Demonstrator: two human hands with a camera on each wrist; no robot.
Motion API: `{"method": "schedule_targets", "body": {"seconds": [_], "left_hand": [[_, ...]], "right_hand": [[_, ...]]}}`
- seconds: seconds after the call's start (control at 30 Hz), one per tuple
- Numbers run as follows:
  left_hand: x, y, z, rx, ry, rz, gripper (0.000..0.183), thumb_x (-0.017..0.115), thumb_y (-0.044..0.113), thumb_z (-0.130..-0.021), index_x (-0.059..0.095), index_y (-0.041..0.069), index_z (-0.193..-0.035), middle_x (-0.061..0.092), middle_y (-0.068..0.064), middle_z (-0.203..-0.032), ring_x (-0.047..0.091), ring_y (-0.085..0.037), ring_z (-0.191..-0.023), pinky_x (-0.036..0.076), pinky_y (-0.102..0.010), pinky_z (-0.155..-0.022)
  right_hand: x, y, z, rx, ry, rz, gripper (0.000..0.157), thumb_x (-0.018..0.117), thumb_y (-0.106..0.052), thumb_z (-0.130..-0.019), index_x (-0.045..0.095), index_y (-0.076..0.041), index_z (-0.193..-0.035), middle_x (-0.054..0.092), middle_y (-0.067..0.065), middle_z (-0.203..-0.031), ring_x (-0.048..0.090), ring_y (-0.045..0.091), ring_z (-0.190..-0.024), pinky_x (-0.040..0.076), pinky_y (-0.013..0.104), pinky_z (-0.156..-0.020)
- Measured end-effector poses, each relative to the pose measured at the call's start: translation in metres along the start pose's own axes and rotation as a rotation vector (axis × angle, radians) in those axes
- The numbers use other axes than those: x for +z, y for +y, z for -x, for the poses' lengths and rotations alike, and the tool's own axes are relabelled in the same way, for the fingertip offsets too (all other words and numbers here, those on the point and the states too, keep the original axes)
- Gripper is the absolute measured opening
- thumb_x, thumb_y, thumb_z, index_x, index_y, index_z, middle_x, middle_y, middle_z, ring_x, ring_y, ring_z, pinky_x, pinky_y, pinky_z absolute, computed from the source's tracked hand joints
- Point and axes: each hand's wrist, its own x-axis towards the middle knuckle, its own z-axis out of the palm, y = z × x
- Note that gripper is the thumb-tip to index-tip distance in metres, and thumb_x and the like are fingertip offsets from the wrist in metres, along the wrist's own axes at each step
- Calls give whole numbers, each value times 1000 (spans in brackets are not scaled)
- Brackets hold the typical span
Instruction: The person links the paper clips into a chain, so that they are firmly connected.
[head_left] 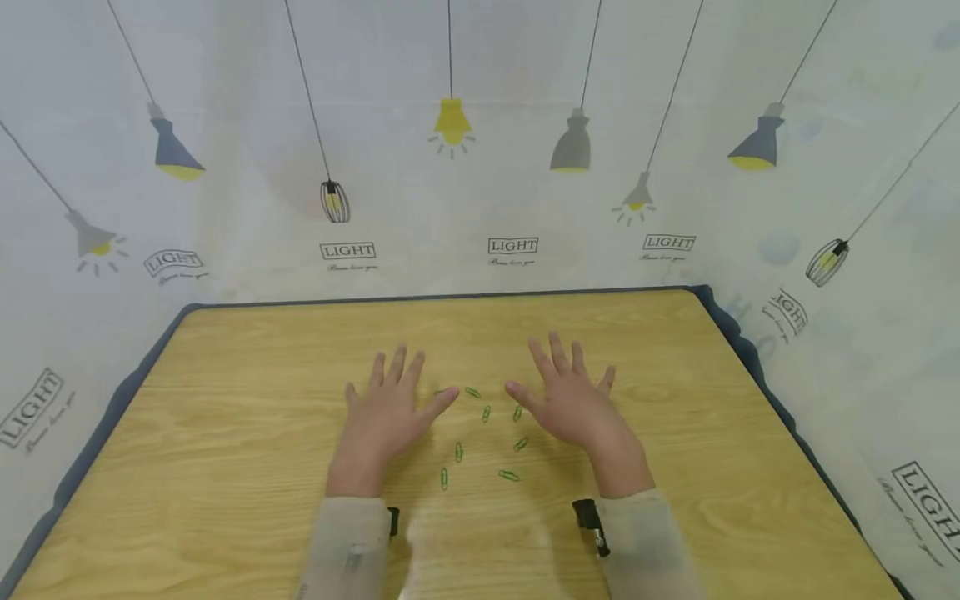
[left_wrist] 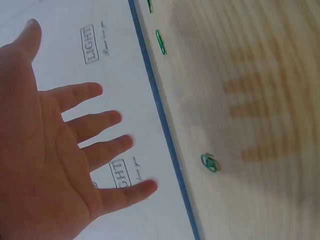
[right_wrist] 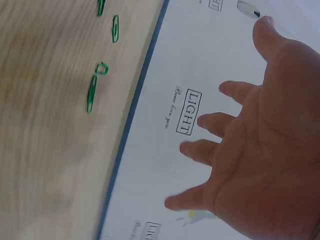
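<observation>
Green paper clips (head_left: 509,476) lay scattered across the middle of the table (head_left: 247,433), between the two hands. The left hand (head_left: 386,412) hovered over the table, left of its middle, palm down, with fingers and thumb spread wide. The right hand (head_left: 573,404) hovered over the table right of its middle, its fingers and thumb likewise spread. On the table's middle, one clip showed partly behind the left thumb and another lay just below the right thumb's tip; those nearest the table's front edge lay well apart from the fingertips.
</observation>
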Motion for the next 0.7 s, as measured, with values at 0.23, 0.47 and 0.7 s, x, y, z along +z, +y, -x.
{"method": "schedule_targets", "body": {"seconds": [0.23, 0.47, 0.7], "left_hand": [[-5, 0, 4, 94, -90, 32, 95, 32, 84, -101, 37, 15, -166, 38, -15, -172, 39, -43, -157, 39, -71, -119], [-1, -2, 11, 179, -230, 185, 77, 55, 64, -105, 44, 14, -162, 61, -18, -151, 67, -36, -128, 55, -60, -107], [15, -18, 20, 347, -352, 341, 66, 70, 42, -104, 47, 10, -157, 68, -8, -123, 64, -14, -97, 58, -39, -87]], "right_hand": [[-9, -6, 7, -136, -137, 14, 80, 53, -66, -105, 19, -35, -171, 16, 20, -178, 31, 48, -159, 26, 78, -122], [6, -3, 14, -234, -344, -165, 68, 64, -51, -105, 44, -19, -162, 70, 14, -133, 73, 28, -113, 59, 51, -99], [37, 9, 22, -297, -412, -314, 49, 74, -34, -102, 58, -8, -139, 69, -2, -90, 66, 12, -76, 55, 29, -70]]}}
